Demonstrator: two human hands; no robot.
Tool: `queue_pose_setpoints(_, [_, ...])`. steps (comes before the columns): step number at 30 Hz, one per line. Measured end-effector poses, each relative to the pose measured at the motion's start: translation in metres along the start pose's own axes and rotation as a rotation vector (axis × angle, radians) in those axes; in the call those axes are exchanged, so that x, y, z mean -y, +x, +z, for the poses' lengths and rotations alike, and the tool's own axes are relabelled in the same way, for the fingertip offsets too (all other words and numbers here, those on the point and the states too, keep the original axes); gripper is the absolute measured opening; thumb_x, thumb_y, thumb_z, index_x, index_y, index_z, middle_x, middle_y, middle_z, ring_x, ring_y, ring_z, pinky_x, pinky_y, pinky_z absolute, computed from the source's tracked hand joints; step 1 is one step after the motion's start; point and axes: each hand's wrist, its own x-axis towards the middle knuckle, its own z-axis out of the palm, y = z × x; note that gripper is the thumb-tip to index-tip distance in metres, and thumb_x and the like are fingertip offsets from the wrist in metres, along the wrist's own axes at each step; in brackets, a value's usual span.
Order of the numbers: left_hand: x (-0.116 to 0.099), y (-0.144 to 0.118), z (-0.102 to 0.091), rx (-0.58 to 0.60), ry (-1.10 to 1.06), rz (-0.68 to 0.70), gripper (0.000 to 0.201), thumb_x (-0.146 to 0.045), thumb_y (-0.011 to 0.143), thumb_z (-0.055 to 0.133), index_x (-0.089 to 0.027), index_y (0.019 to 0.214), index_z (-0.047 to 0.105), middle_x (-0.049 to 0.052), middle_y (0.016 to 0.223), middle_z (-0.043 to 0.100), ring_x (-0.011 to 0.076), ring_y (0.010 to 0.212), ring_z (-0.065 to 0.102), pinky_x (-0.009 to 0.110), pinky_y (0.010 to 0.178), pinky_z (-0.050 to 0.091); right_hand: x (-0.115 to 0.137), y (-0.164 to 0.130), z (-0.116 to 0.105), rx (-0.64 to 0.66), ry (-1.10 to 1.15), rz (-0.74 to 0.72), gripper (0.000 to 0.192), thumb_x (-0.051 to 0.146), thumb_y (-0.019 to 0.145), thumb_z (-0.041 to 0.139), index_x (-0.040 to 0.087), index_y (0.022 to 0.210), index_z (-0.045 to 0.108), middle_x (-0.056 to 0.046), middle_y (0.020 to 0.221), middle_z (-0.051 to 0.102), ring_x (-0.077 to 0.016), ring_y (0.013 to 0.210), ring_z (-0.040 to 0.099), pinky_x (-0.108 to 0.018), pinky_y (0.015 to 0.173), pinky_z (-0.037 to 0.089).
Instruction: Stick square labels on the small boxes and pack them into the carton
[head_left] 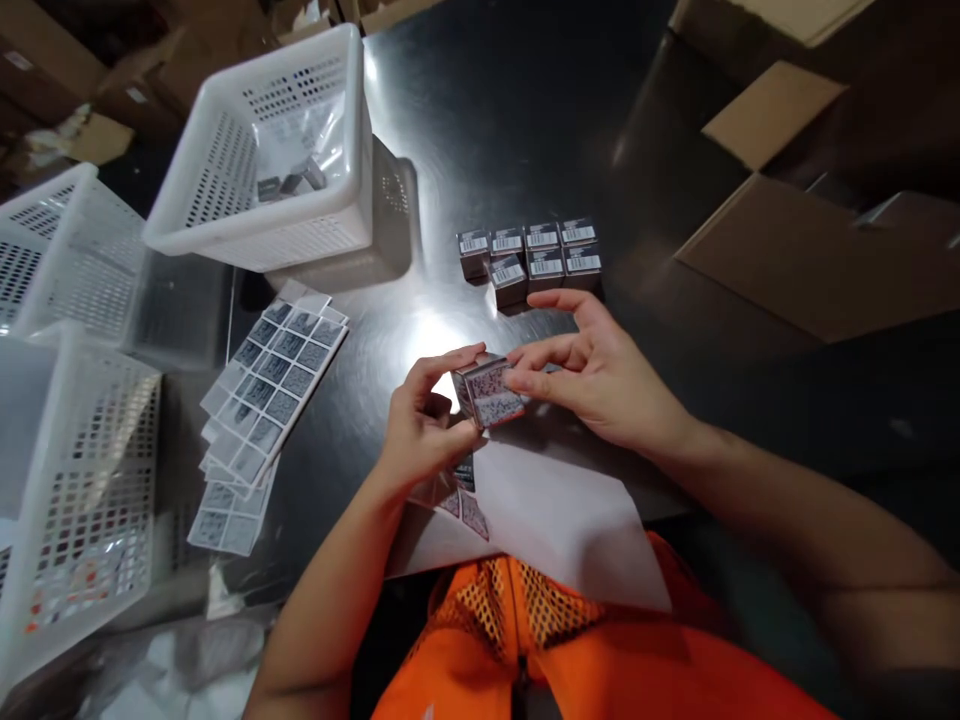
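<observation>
1. One dark, reflective tabletop (517, 120) is spread under the grip; seven small barcoded boxes (545, 263) are grouped in two rows just beyond the right fingers.
2. Three white perforated baskets (255, 243) are set to the left of the grip — one of them farther forward, with clear plastic and small items inside. Open cardboard (817, 255) is seen well off to the right.
3. Printed sticker sheets (281, 385) are fanned left of the grip; a white sheet (559, 510) is laid just below it, near an orange vest (472, 650).
4. A small box is clamped by the left hand (420, 425), between thumb and fingers. By the right hand (611, 375), thumb and one finger are brought to its right edge, index raised; whether anything is pinched there cannot be told.
5. The small box (493, 395) is tilted, its speckled grey face turned up — a reddish lower edge is shown.
</observation>
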Motion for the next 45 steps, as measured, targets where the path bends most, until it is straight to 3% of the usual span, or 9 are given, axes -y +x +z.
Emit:
queue_pose_setpoints(31, [-0.001,-0.002,0.001,-0.002,-0.022,0.023,0.054,-0.007,0.063,0.076,-0.026,0.113,0.066,0.004,0.138,0.070,-0.0008,0.043,0.044,0.016,0.035,0.029,-0.005,-0.001,0.003,-0.031,0.032,-0.038,0.069,0.042,0.071,0.091,0.028,0.119,0.044,0.007,0.073,0.067,-0.0217,0.082,0.077,-0.033,0.071,0.065])
queue_pose_setpoints(36, [-0.001,-0.002,0.001,-0.004,0.000,0.011,0.052,-0.012,0.064,0.077,-0.025,0.114,0.066,0.007,0.138,0.069,-0.0005,0.042,0.044,0.017,0.035,0.030,-0.006,-0.005,0.007,-0.061,0.064,-0.061,0.070,0.037,0.071,0.092,0.027,0.120,0.043,0.006,0.073,0.068,-0.0214,0.084,0.076,-0.030,0.068,0.064])
queue_pose_setpoints(41, [0.002,-0.001,-0.001,0.038,0.028,0.007,0.053,-0.016,0.063,0.080,-0.025,0.114,0.067,0.009,0.137,0.070,0.0004,0.044,0.044,0.017,0.037,0.030,-0.011,0.000,0.006,-0.137,0.068,-0.088,0.075,0.030,0.060,0.097,0.026,0.114,0.045,0.012,0.066,0.050,-0.0202,0.080,0.074,-0.027,0.065,0.061])
queue_pose_setpoints(43, [0.002,-0.002,-0.002,0.058,0.021,0.000,0.054,-0.017,0.062,0.082,-0.025,0.113,0.067,0.009,0.136,0.071,0.0004,0.043,0.042,0.017,0.037,0.028,-0.012,0.003,0.003,-0.119,0.059,-0.055,0.077,0.027,0.054,0.098,0.026,0.112,0.046,0.011,0.072,0.047,-0.0184,0.076,0.072,-0.027,0.062,0.060])
queue_pose_setpoints(45, [0.002,-0.003,-0.002,0.071,-0.001,-0.010,0.053,-0.018,0.061,0.083,-0.026,0.111,0.068,0.010,0.135,0.072,0.0006,0.042,0.039,0.017,0.037,0.025,-0.012,0.004,0.001,-0.071,0.052,-0.010,0.078,0.026,0.052,0.096,0.026,0.112,0.048,0.005,0.087,0.055,-0.0195,0.087,0.072,-0.028,0.065,0.060])
